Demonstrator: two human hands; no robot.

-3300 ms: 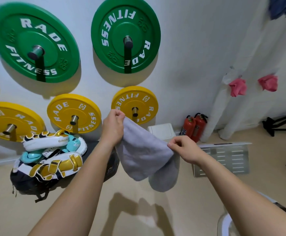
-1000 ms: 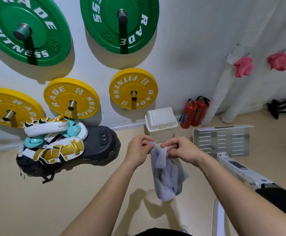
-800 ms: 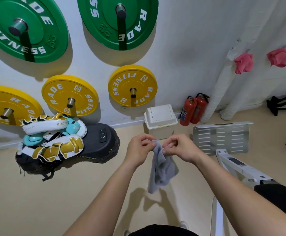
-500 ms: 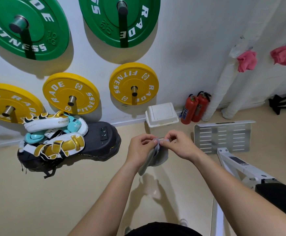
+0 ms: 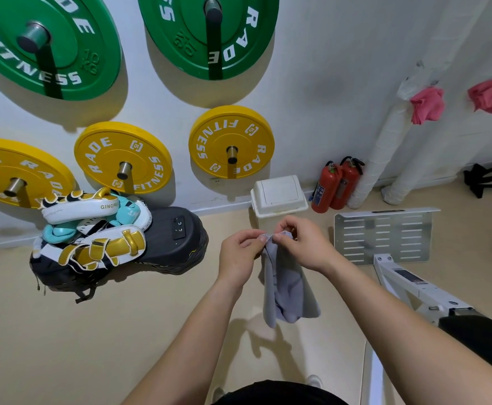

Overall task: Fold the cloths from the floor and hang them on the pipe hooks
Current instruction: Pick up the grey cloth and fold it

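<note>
A: Grip first, quick.
B: Left hand (image 5: 239, 252) and right hand (image 5: 303, 247) both pinch the top edge of the cloth (image 5: 285, 290). Thumbs and fingertips are clamped on the fabric, and the two pinches almost touch.
A: Where's the cloth from there?
B: Straight below the pinch, between the forearms. It's grey, with its long axis vertical, and it hangs narrow and bunched. The lower end is off the floor (image 5: 122, 331).
A: Folded?
B: It looks doubled over, not neat. I'd call it mid-fold, with the hang not yet done.
A: Target?
B: The pipes (image 5: 385, 147) are up and to the right of the grip, well apart from it, leaning against the wall. Two pink cloths (image 5: 426, 105) are already up there, one per pipe. I can't make out the hooks themselves.
A: Which hand is nearer?
B: The right one, since the pipes are on its side. My guess is the carry goes right and up, with the top edge leading and the cloth trailing below.
A: Anything in the way?
B: A bin (image 5: 278, 197) sits just beyond the grip. The extinguishers (image 5: 337, 185) are right of that, at the foot of the pipes, and a slotted plate (image 5: 385, 235) is just right of the right hand. All of it is low, so it's probably no trouble.
A: Risk?
B: The pinch is thin, so the fold could slip open on the way.
</note>
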